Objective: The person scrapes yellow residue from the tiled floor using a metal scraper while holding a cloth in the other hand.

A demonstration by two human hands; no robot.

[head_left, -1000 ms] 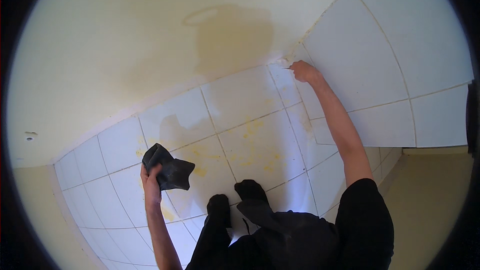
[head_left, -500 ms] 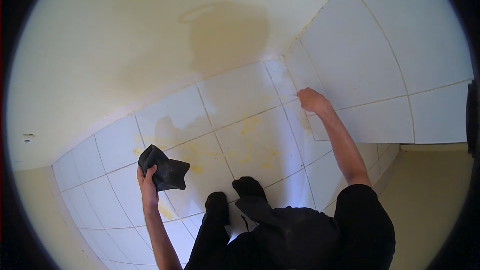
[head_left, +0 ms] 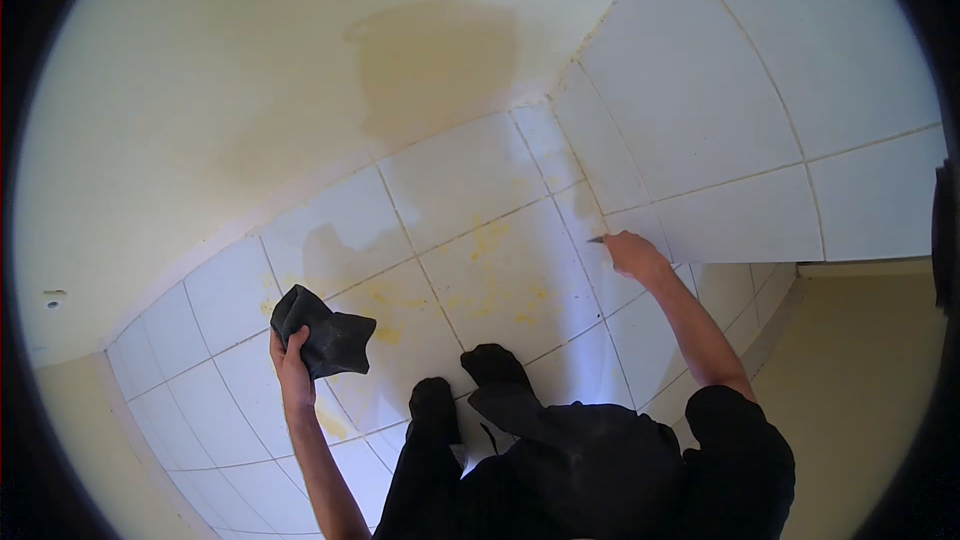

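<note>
My left hand (head_left: 291,365) is closed on a black floppy pouch-like thing (head_left: 335,340), thumb across its near side, above the left part of the tiled floor. Its exact kind is unclear. On the right, my right hand (head_left: 636,258) is closed around a small tool with a short dark pointed tip (head_left: 597,239); the fist hides the rest of it. That tip points left, over the floor tiles by the foot of the tiled block. Yellow smears (head_left: 490,240) mark the white tiled floor (head_left: 470,175) between my hands.
My feet in black socks (head_left: 495,365) stand on the tiles. A white-tiled block (head_left: 710,110) rises at the right. Behind the floor is a cream wall (head_left: 230,60) with my shadow on it. At far left the wall has a small fitting (head_left: 54,300).
My right hand has drawn back toward me from the joint at the block's base, and the tool's tip now shows. The left hand still holds the black pouch-like thing, nearly unmoved.
</note>
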